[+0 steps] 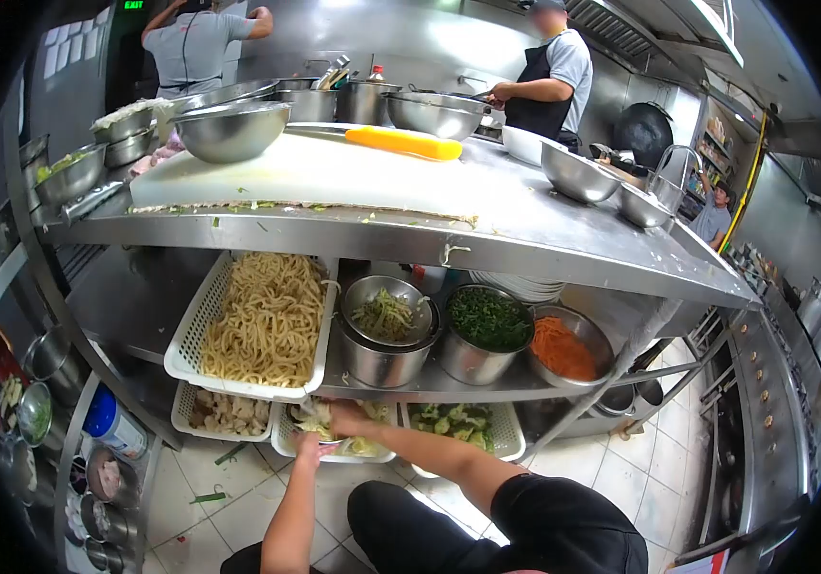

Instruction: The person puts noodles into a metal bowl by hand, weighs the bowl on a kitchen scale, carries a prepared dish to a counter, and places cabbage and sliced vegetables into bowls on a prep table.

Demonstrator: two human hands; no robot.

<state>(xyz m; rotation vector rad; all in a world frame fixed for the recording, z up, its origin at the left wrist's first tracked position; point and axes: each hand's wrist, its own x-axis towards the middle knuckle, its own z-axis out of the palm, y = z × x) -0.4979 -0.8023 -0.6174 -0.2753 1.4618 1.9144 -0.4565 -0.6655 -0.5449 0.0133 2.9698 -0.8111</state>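
Both of my hands are low, at the middle white basket [281, 438] under the steel shelf. It holds pale chopped vegetables [363, 446], perhaps cabbage. My left hand [306, 446] is closed at the basket's front side, and what it grips is too small to make out. Over the basket's back part, my right hand [345, 418] reaches in among the vegetables with its fingers hidden. To the left sits a basket of pale chunks [229, 413]. On the right is a basket of green leafy vegetables [454, 426].
Above my hands, the shelf [420, 390] bears a noodle basket [310, 378], and steel pots with shredded vegetables [387, 316], chopped greens [489, 318] and carrot strips [562, 346]. A yellow-handled knife [401, 143] lies on the cutting board [315, 182]. Co-workers stand beyond the counter.
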